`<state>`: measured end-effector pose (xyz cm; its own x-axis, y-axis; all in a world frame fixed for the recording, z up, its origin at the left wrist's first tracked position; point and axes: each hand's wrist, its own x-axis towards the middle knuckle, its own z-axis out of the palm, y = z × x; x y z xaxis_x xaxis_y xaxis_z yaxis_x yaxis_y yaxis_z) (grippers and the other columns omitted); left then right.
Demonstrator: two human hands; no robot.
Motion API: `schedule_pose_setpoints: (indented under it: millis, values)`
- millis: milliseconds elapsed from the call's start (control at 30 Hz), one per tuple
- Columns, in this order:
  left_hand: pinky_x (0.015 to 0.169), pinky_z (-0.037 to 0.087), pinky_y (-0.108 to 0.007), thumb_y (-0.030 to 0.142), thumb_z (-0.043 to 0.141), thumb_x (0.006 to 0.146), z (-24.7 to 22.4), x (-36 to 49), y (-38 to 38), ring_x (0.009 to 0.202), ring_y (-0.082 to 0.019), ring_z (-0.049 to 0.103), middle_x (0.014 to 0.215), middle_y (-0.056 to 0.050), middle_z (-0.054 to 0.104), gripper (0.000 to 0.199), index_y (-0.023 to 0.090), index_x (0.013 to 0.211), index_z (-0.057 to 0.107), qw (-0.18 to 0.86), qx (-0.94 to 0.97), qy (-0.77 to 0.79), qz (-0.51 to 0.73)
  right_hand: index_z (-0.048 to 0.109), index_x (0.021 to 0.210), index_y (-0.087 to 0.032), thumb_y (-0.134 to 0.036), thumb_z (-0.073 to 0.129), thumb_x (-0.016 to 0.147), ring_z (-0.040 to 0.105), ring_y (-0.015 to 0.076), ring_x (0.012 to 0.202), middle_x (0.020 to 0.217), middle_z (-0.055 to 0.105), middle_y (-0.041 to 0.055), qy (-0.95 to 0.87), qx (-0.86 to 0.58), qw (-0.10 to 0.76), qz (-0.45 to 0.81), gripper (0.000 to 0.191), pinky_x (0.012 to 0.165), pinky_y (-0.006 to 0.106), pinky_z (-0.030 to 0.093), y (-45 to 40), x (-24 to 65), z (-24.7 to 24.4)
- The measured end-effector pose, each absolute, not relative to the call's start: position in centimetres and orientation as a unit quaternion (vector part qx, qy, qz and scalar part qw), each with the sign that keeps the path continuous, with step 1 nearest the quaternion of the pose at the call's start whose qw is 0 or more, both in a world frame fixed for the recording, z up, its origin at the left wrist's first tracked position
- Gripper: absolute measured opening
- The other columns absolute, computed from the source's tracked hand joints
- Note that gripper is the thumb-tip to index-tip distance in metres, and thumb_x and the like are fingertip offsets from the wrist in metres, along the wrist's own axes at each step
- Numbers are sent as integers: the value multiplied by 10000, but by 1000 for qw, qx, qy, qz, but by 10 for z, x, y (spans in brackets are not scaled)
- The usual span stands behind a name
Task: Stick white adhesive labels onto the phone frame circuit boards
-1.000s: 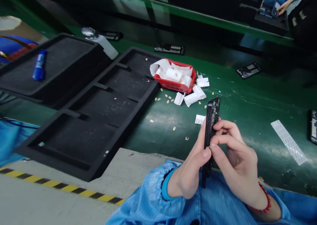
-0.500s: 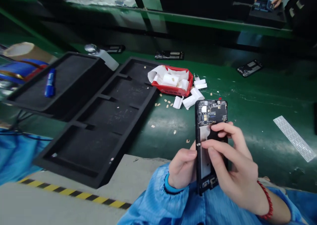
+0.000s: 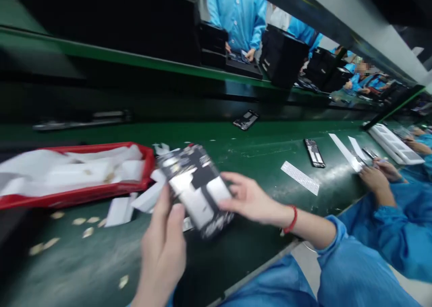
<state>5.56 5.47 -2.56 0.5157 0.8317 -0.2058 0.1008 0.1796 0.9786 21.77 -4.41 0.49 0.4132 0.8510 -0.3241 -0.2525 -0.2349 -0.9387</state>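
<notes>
At the centre of the frame the opened phone hangs above the green belt — long axis running upper left to lower right. The left hand grips its lower edge; the right hand holds its right side, fingers half spread.

Phone frame right of paper-filled tray
</notes>
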Motion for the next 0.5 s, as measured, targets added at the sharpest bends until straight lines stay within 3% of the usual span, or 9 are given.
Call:
schedule_pose_setpoints:
  millis: [67, 100, 167, 233, 367, 433, 500]
  values:
    - [723, 569, -281, 629, 577, 882, -15, 70, 55, 960, -214, 680, 1308, -106, 645, 745, 206, 1485, 464, 663, 549, 384, 334, 476, 1388, -179, -141, 734, 834, 720, 123, 930, 1150, 722, 55, -230, -668, 559, 434, 613, 890, 286, 606, -3, 255, 6]
    - [682, 571, -298, 671, 578, 852, -13, 75, 55, 861, -216, 694, 1184, -128, 690, 842, 166, 1505, 414, 674, 535, 375, 346, 493, 1363, -163, -120, 677, 883, 712, 111, 946, 1175, 711, 62, -229, -686, 554, 413, 516, 908, 275, 595, 22, 275, 4]
    - [620, 561, -299, 694, 592, 820, -16, 78, 58, 725, -208, 691, 989, -114, 726, 888, 128, 1479, 408, 684, 513, 368, 367, 536, 1312, -120, -124, 601, 949, 705, 135, 946, 1165, 696, 85, -222, -732, 526, 371, 369, 881, 316, 600, 71, 311, -1]
    - [613, 563, -299, 669, 616, 822, -23, 74, 62, 692, -206, 692, 925, -104, 732, 842, 118, 1433, 437, 687, 505, 370, 369, 589, 1258, -115, -200, 620, 963, 682, 172, 1032, 1197, 670, 96, -218, -783, 487, 321, 309, 918, 369, 589, 111, 341, -8]
    - [635, 568, -294, 607, 605, 879, -34, 62, 66, 720, -194, 691, 966, -111, 727, 699, 111, 1357, 481, 686, 521, 367, 351, 535, 1387, -162, -354, 652, 949, 474, 301, 1375, 1498, 463, 139, -170, -886, 387, 193, 492, 1132, 555, 429, 144, 386, -18]
    - [652, 567, -286, 593, 588, 902, -34, 61, 65, 725, -178, 682, 979, -106, 722, 662, 115, 1348, 484, 668, 543, 373, 347, 441, 1483, -192, -405, 649, 946, 378, 343, 1445, 1583, 346, 147, -126, -922, 333, 149, 615, 1174, 612, 347, 146, 404, -21]
    - [673, 566, -281, 573, 581, 912, -32, 64, 63, 725, -166, 673, 978, -101, 720, 642, 116, 1350, 477, 653, 560, 381, 339, 399, 1516, -199, -419, 664, 933, 369, 357, 1448, 1589, 330, 156, -81, -946, 285, 135, 677, 1181, 631, 324, 145, 418, -22]
